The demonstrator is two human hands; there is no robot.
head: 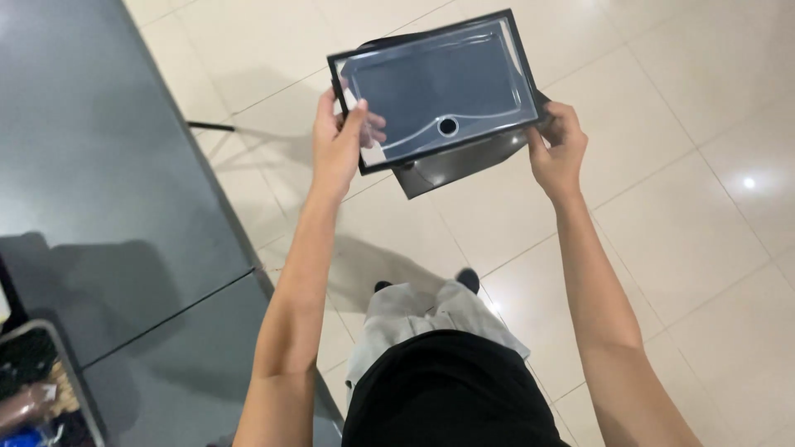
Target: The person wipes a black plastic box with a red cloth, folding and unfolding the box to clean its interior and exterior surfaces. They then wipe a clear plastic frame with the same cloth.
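Both hands are up in front of the body, holding a flat black tray (439,87) with a clear plastic insert over the tiled floor (679,232), well clear of the dark counter (99,165) on the left.

Left hand (338,145): clamped on the tray's left edge, thumb on top, fingers showing through the clear plastic underneath. Right hand (556,149): closed on the right corner; it also seems to catch the dark box (451,165) sitting just under the tray. Cannot tell whether tray and box are joined or only pinched together.

Risks as I judge them:
- Tray is tilted and held only at two edges. If either grip loosens, it swings down and hits the tiles.
- The box hangs lower on the near side. If it's only friction-held, it slides out and drops.
- The clear insert looks glossy and thin; a hard thumb squeeze could flex it or pop it out of the frame.
- Nothing under the load but hard floor and the person's feet (468,280); the counter is too far left to catch anything.
- Wire basket (58,372) at the counter's near corner is well apart, not a factor.
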